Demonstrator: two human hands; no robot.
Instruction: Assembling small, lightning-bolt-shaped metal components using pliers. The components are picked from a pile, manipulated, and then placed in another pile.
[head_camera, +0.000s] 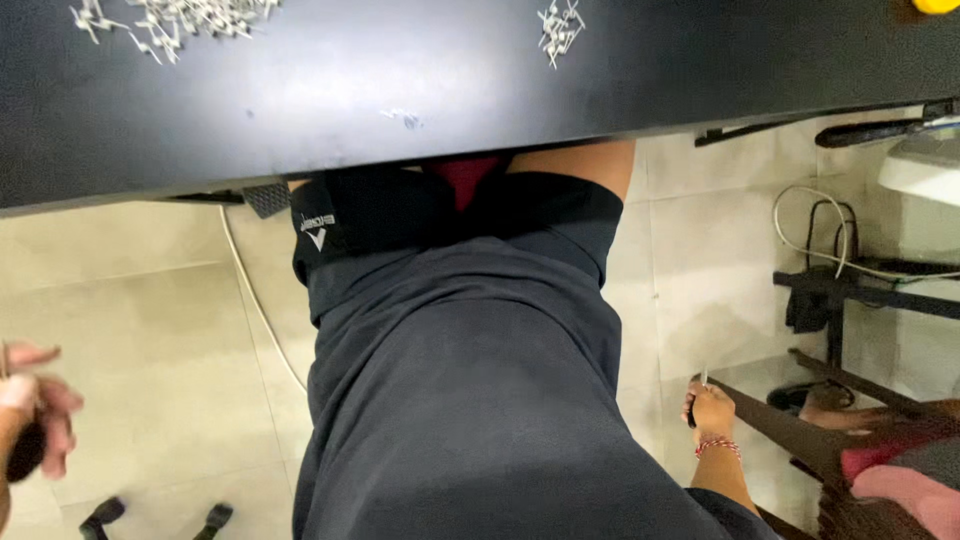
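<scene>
At the lower right, beside your dark shorts (470, 400), your right hand (708, 408) hangs below the black table (400, 90), fingers curled tight around a small thin metal piece (703, 378) that pokes up from the fist; at the far left your left hand (35, 405) is blurred, fingers loosely bent around something dark, unclear what; 2 piles of small pale metal parts (560, 25) lie on the tabletop.

Small pale upright piece (704, 378) pinched beside the lap.
</scene>
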